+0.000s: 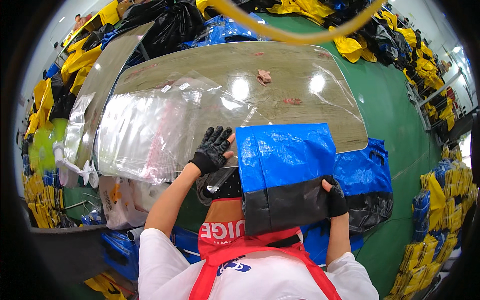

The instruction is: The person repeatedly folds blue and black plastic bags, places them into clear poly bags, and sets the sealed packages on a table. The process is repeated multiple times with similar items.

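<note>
My right hand (335, 197), in a black fingerless glove, grips the right edge of a folded blue and black woven plastic sheet or bag (287, 155), thumb on top. The folded piece lies partly over the table's near edge and my lap. My left hand (215, 149), gloved alike with fingers spread, rests palm down on the clear film at the table's near edge, just left of the folded piece. Clear plastic bags (131, 131) lie overlapped on the left half of the wood-patterned table (300, 108). A crumpled pinkish-brown scrap (264, 77) sits near the table's middle.
Another blue and black piece (362, 180) hangs at the right. A small green fan (47, 148) stands left. A yellow hose or band (292, 35) crosses overhead. Black and yellow material (168, 30) is heaped beyond the table. Folded yellow and blue stacks (431, 232) stand far right on the green floor.
</note>
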`<state>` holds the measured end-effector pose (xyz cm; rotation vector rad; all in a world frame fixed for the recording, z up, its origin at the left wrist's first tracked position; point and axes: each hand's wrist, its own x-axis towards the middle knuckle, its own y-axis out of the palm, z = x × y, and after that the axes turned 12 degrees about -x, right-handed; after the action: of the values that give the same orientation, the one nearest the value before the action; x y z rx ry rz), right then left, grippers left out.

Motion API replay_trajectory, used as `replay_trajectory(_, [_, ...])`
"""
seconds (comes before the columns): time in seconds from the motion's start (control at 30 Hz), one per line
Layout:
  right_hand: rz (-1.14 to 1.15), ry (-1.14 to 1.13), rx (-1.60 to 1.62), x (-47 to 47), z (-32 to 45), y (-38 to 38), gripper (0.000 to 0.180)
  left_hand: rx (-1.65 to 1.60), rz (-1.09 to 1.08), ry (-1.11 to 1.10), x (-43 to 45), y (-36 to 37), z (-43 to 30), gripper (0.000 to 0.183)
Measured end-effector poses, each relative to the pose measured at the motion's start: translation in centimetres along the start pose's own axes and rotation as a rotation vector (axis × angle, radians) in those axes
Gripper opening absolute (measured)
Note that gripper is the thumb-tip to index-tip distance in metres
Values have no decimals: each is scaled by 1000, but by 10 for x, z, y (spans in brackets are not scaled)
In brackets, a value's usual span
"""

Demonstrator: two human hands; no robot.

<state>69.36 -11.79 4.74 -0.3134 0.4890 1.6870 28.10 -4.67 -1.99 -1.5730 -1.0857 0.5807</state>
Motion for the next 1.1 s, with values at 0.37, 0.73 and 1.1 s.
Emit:
replay_trajectory(0.37, [-30, 12, -43, 9, -12, 9, 20, -675, -103, -227, 3, -7, 16, 46])
replay_trajectory(0.73, [282, -508, -665, 62, -21, 36, 41, -391, 112, 100, -48, -75, -82, 58])
replay_trajectory(1.1, [458, -407, -626, 146, 19, 105, 26, -224, -239, -289, -117, -58, -70, 37])
